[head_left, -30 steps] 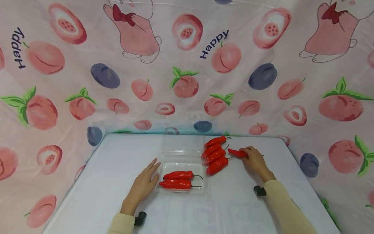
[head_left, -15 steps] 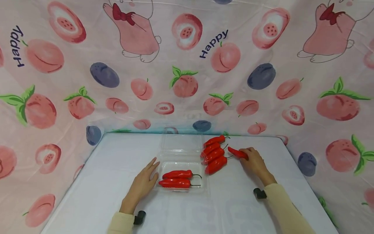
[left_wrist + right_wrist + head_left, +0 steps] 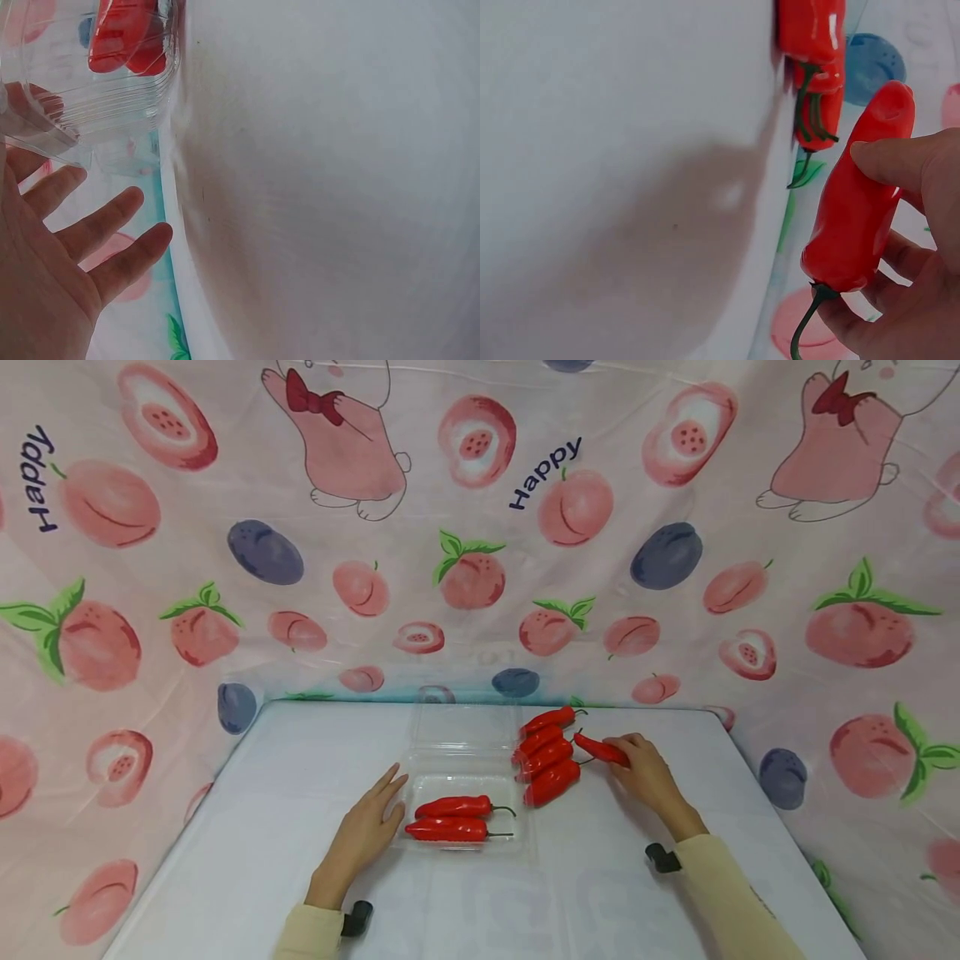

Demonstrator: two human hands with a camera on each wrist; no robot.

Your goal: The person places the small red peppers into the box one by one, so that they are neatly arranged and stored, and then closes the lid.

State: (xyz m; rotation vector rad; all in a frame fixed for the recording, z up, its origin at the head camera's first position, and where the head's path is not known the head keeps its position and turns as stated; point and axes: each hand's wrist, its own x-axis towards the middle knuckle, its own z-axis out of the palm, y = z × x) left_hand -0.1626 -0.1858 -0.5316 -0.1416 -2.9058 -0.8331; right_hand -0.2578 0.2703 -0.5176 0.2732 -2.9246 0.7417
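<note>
My right hand (image 3: pixel 647 774) pinches a red chili pepper (image 3: pixel 859 202) between thumb and fingers, its green stem hanging toward the wrist. In the head view that pepper is to the right of a row of several red peppers (image 3: pixel 551 783). A clear plastic clamshell box (image 3: pixel 435 783) lies with its lid (image 3: pixel 468 725) folded back. Side by side in its tray are two red peppers (image 3: pixel 450 829), stems pointing right. My left hand (image 3: pixel 365 827) is at the box's left wall, fingers straight and spread; the left wrist view shows the fingertips (image 3: pixel 156 234) close to the clear plastic.
The white table (image 3: pixel 285 793) runs back to a hanging cloth (image 3: pixel 420 577) printed with peaches and rabbits. The row of peppers stands close beside the box's right edge. A small black device (image 3: pixel 358 918) sits at each wrist.
My right hand has moved slightly left with the pepper, toward the row of peppers. The left hand stays beside the box. The whole head view has shifted a little.
</note>
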